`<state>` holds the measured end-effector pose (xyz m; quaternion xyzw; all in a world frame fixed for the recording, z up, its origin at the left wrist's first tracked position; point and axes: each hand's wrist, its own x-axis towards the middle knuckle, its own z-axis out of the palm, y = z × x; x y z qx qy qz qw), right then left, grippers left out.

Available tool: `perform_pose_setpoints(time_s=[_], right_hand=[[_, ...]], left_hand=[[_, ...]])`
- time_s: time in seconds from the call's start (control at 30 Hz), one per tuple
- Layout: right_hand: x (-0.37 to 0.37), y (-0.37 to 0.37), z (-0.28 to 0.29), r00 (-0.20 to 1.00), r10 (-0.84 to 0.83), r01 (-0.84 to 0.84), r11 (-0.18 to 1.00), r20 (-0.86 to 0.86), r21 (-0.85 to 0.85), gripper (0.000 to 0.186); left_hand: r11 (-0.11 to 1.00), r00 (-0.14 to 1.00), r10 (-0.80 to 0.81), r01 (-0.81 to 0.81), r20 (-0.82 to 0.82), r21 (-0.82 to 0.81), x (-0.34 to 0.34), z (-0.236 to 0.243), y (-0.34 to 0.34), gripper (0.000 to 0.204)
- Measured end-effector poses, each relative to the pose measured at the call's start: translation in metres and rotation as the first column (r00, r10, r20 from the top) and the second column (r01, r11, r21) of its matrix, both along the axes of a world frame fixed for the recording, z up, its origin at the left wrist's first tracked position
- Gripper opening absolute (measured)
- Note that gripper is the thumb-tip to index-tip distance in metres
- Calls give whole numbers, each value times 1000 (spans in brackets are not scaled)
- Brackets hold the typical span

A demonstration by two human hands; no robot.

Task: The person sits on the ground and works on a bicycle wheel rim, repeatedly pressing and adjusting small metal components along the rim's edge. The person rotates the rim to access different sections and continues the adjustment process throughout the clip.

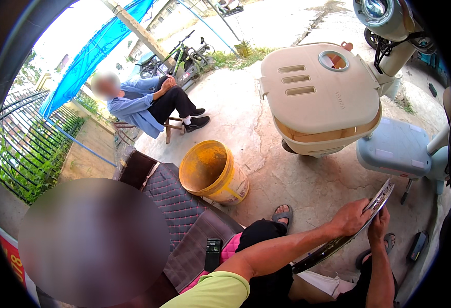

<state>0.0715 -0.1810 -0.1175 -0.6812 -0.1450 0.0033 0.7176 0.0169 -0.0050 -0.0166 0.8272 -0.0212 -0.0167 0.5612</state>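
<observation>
In the lower right I hold a long, thin, flat piece (pixel 320 256), dark along its lower length and silvery at its raised end. It tilts up toward the right and is seen nearly edge-on, so I cannot tell its exact kind. My left hand (pixel 350 217) grips it near the upper end, fingers wrapped over its edge. My right hand (pixel 378 226) holds the other side close by, its fingers partly hidden behind the piece. Below it are my dark-clothed legs and a white cloth (pixel 328 282). A sandalled foot (pixel 282 215) shows beyond the left forearm.
A yellow bucket (pixel 214 173) stands beside a quilted dark seat (pixel 171 205) bearing a black phone-like object (pixel 212 254). Ahead are a cream scooter basket (pixel 320 97) and a grey-blue scooter part (pixel 395 149). A person (pixel 151 102) sits farther back. A large blur covers the lower left.
</observation>
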Motion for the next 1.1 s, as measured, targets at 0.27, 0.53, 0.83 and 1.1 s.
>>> perform_pose_setpoints(time_s=[0.27,0.53,0.83,1.1], right_hand=[[-8,-9,25,994,11,13,976,110,-218,14],[-30,-7,51,937,191,-57,910,293,-410,13],[-43,5,74,919,225,-56,887,323,-458,20],[-29,-2,72,972,111,-21,919,208,-393,13]], left_hand=[[999,1000,-25,25,-5,21,-8,7,-3,34],[993,1000,-16,18,-19,120,-14,14,4,34],[985,998,-7,17,-56,173,-11,25,11,37],[981,1000,3,-4,7,192,-7,14,5,35]])
